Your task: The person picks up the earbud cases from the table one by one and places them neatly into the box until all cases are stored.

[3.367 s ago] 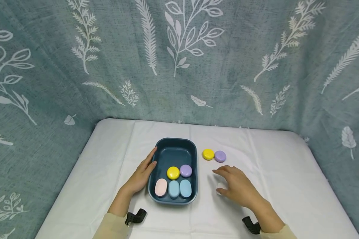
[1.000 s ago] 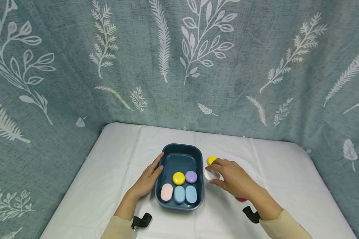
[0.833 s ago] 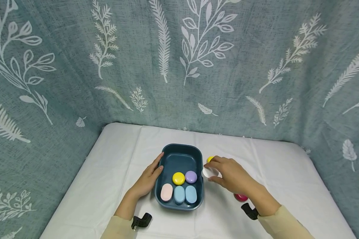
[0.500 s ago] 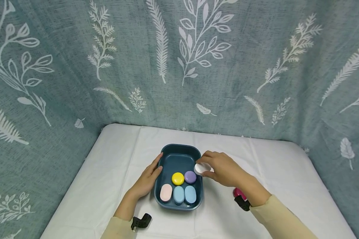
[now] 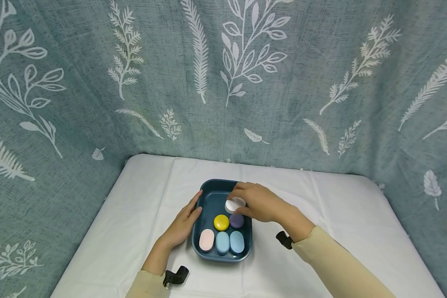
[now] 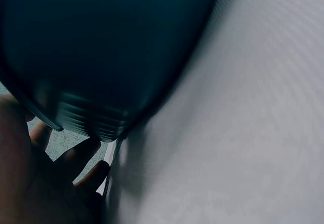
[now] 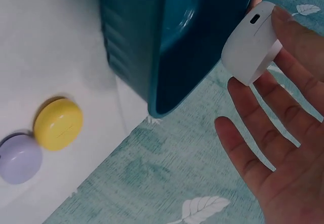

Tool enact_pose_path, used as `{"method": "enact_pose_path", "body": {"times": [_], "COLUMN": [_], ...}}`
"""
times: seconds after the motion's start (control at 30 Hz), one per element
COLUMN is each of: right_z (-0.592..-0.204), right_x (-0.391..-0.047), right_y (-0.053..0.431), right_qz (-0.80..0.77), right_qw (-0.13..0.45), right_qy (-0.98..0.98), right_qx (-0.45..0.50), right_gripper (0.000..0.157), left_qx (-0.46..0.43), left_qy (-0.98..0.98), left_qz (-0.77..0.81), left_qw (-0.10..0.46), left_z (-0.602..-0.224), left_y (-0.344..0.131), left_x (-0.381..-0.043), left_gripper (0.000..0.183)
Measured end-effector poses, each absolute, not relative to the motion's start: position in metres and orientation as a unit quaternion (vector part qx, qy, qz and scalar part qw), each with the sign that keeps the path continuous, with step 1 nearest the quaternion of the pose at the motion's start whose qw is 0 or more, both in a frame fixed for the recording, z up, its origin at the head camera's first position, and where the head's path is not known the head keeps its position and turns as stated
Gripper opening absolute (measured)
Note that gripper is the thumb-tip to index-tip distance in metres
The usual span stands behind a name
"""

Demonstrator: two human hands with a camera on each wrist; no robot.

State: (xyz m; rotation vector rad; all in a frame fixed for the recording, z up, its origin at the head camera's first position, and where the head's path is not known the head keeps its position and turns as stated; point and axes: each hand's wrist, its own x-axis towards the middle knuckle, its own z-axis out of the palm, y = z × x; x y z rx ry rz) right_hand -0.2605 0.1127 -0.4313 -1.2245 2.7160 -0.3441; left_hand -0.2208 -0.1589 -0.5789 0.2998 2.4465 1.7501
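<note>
My right hand (image 5: 262,203) pinches a white rounded case (image 7: 248,46) between thumb and fingers, over the right side of the dark blue tray (image 5: 211,203). A small charging port shows on the case in the right wrist view. My left hand (image 5: 181,223) rests with extended fingers along the tray's left wall, thumb at the rim. Inside the tray, a yellow round case (image 5: 221,222) sits beside a purple round one (image 5: 236,221), shaded by my right hand. Nearer me lie a pink oval case (image 5: 206,240) and two light blue oval cases (image 5: 222,243).
Outside the tray, another yellow round case (image 7: 59,124) and purple round case (image 7: 20,159) lie side by side on the white cloth; my right hand and arm hide them in the head view. A patterned green-grey curtain (image 5: 301,82) hangs behind the table.
My right hand has picked up the white case from the cloth and carried it left, over the tray's rim. The red thing is now hidden under my right arm. My left hand stays at the tray.
</note>
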Motion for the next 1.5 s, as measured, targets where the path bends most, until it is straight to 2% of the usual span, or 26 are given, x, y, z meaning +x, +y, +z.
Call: {"method": "enact_pose_path", "body": {"times": [0.5,1.03,1.5], "right_z": [-0.439,-0.459,-0.479], "right_x": [-0.275,-0.283,-0.289], "right_y": [0.079,0.043,0.025], "right_qz": [-0.099,-0.065,-0.039], "right_qw": [0.098,0.162,0.172], "right_qy": [0.897,0.896,0.889], "right_qx": [-0.419,-0.409,-0.423], "right_gripper": [0.04,0.038,0.039], "left_qx": [0.094,0.1,0.108], "left_qy": [0.808,0.806,0.803], "left_qz": [0.576,0.577,0.581], "left_qw": [0.08,0.08,0.082], "left_z": [-0.577,-0.578,-0.577], "left_y": [-0.159,-0.161,-0.162], "left_x": [-0.223,-0.223,-0.223], "left_gripper": [0.054,0.053,0.054]}}
